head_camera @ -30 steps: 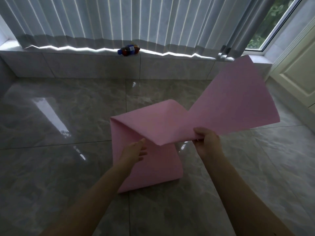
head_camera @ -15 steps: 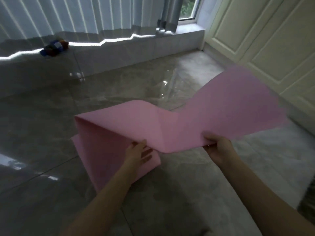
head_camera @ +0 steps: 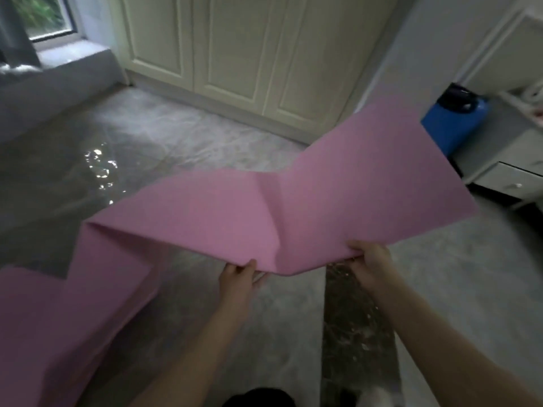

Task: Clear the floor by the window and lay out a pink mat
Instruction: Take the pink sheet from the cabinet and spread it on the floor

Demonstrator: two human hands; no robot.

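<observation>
- Closest to you, your two bare forearms reach forward from the bottom edge, over the grey marble floor (head_camera: 205, 133); a dark strip of flooring (head_camera: 352, 333) runs between them and under your right arm.
- Your left hand (head_camera: 236, 279) pinches the near edge of the pink mat (head_camera: 235, 218), thumb on top and fingers curled underneath.
- Your right hand (head_camera: 371, 265) grips the same near edge further right, thumb above and fingers tucked below.
- The mat hangs in the air between your hands, creased in folds; its right panel lifts up and away, while its left part bends back at a fold and drops toward the floor at lower left. Whether that lower part touches the floor, you cannot tell.
- Beyond the mat's right corner stand a white drawer unit (head_camera: 511, 174) and a blue container (head_camera: 454, 124) with a dark top.
- Farthest off are cream panelled cabinet doors (head_camera: 235, 54), and at upper left the window (head_camera: 44, 16) above its grey ledge (head_camera: 67, 69).
</observation>
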